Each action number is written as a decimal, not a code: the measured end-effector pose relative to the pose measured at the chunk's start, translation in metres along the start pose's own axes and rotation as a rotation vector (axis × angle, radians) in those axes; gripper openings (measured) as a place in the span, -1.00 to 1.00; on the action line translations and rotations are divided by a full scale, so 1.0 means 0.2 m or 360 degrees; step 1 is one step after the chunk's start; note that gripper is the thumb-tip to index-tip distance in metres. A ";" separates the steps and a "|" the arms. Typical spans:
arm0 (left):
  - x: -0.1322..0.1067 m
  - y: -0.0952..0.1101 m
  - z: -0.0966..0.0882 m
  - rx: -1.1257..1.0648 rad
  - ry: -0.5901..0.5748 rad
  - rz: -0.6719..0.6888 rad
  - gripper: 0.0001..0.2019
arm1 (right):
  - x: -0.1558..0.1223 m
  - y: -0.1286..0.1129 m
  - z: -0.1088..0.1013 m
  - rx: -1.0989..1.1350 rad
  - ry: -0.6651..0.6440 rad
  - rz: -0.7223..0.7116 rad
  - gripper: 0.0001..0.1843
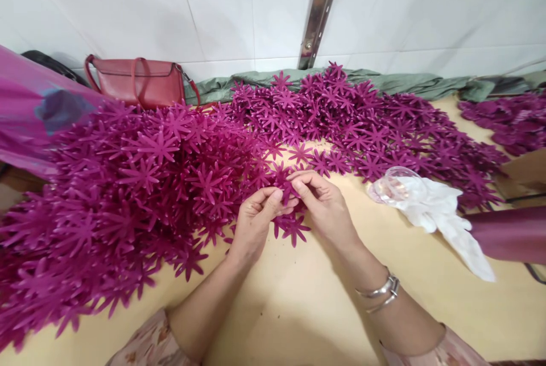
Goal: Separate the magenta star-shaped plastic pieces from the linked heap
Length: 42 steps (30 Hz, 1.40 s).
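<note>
Both hands meet over the pale yellow table (294,297), pinching one purple flower-shaped piece (286,188) with narrow petals between them. My left hand (257,218) is closed on its lower left side, thumb on top. My right hand (322,204) grips the opposite edge between thumb and forefinger. Just beneath the fingers lies another loose purple flower piece (295,230). A large heap of such purple flower pieces (157,184) spreads to the left of my left hand. A second pile of flower pieces (354,110) stretches along the back.
On the right sits a white cloth-like bundle (430,201) with a clear round plastic item (394,184). A red handbag (140,81) rests by the tiled wall (222,7). Green fabric (418,86) runs along the back. More purple pieces (520,121) lie at far right.
</note>
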<state>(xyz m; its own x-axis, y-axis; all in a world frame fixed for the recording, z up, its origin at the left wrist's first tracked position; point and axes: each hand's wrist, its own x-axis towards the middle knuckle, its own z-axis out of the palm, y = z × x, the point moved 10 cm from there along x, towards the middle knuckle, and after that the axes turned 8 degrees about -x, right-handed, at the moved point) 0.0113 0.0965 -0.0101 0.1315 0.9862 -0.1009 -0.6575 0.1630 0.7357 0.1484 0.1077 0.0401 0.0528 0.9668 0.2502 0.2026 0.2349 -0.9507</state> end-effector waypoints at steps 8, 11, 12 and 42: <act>0.00 0.03 -0.01 0.0043 0.0048 0.0055 -0.80 | -0.01 0.12 -0.01 0.0597 0.0130 0.0397 -0.73; 0.00 0.03 -0.03 0.0012 0.0132 0.0055 -0.79 | 0.00 0.13 -0.04 0.0756 0.0218 0.0438 -0.68; 0.00 0.03 -0.04 0.0002 0.0159 0.0062 -0.78 | 0.00 0.14 -0.04 0.0819 0.0239 0.0462 -0.67; 0.00 0.07 -0.04 -0.0066 0.0238 0.0162 -0.60 | 0.01 0.15 -0.03 0.0710 0.0138 0.0533 -0.67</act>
<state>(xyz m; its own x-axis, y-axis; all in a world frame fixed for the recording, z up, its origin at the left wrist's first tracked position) -0.0051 0.0987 -0.0050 -0.0474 0.9906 -0.1280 -0.6922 0.0598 0.7192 0.1613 0.1152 0.0131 0.1269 0.9885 -0.0822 -0.2710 -0.0452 -0.9615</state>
